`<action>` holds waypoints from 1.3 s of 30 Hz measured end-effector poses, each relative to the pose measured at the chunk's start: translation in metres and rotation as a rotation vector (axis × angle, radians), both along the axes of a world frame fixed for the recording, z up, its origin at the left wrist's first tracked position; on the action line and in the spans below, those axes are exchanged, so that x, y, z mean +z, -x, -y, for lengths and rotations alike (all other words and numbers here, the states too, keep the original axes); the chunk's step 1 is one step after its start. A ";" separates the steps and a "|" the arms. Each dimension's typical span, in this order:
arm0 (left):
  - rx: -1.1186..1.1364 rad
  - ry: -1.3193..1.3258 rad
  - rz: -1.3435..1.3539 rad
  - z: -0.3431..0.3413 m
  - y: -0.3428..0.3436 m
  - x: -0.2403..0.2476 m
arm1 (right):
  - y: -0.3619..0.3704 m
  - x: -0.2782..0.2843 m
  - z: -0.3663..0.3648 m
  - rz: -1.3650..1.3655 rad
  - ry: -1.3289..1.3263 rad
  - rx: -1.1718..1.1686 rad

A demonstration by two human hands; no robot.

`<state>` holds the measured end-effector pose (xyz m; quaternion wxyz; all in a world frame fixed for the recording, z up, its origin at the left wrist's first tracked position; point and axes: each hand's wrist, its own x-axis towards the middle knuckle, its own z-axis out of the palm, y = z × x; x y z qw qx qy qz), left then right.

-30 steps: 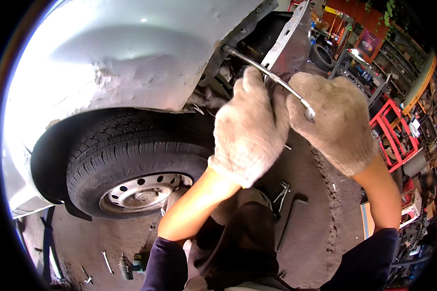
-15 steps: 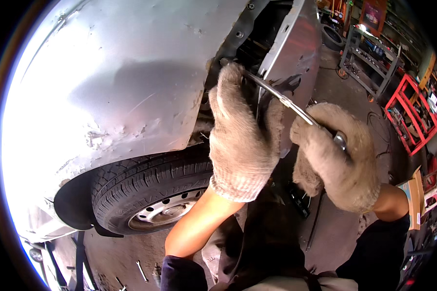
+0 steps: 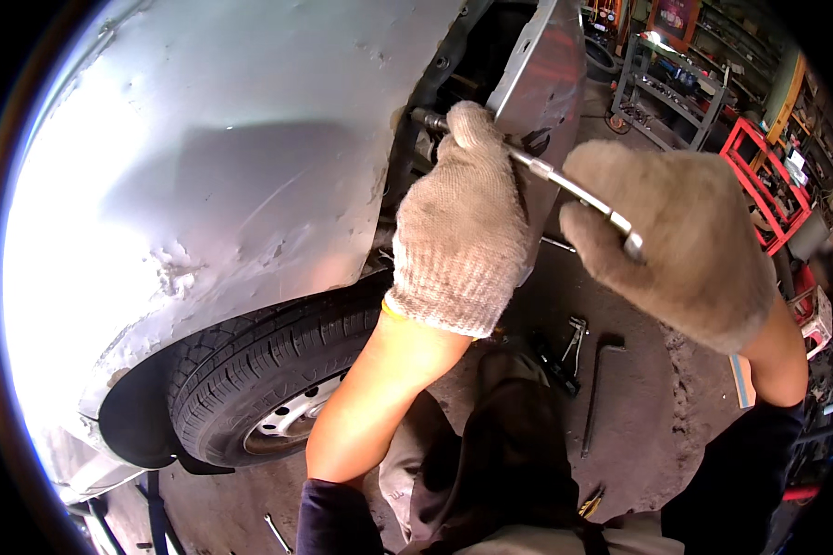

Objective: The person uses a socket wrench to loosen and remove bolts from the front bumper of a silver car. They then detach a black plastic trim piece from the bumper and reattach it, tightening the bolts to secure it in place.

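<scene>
Wrench (image 3: 574,190) with diagonal long axis, far end toward upper left, left hand (image 3: 463,217) and right hand (image 3: 680,236) around it

Left hand (image 3: 463,208) gloved, back uppermost, pointing forward, fingertips mostly out of sight, left forearm (image 3: 384,393) bare, slanting up and rightward, right hand (image 3: 671,236) also gloved, slightly blurred, apart from the left, digits directed leftward, right forearm (image 3: 777,356) bare near the wrist

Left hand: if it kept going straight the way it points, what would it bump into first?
The left hand would probably reach the dark opening between the silver fender and the silver panel to the right; how deep it goes is unclear.
</scene>
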<state>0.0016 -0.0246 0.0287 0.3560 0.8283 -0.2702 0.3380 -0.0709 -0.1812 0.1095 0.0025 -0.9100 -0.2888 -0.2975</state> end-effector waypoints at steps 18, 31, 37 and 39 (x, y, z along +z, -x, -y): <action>-0.187 0.063 -0.209 -0.007 -0.012 0.020 | 0.019 -0.001 -0.008 -0.889 -1.061 -0.101; -0.102 0.037 -0.294 -0.010 -0.018 0.020 | 0.021 0.006 -0.018 -0.900 -1.132 -0.224; -0.057 -0.024 -0.234 -0.010 -0.019 0.023 | 0.007 -0.005 -0.008 -0.453 -0.587 -0.044; -0.093 -0.010 -0.207 -0.010 -0.020 0.021 | 0.000 -0.016 0.000 -0.353 -0.481 -0.015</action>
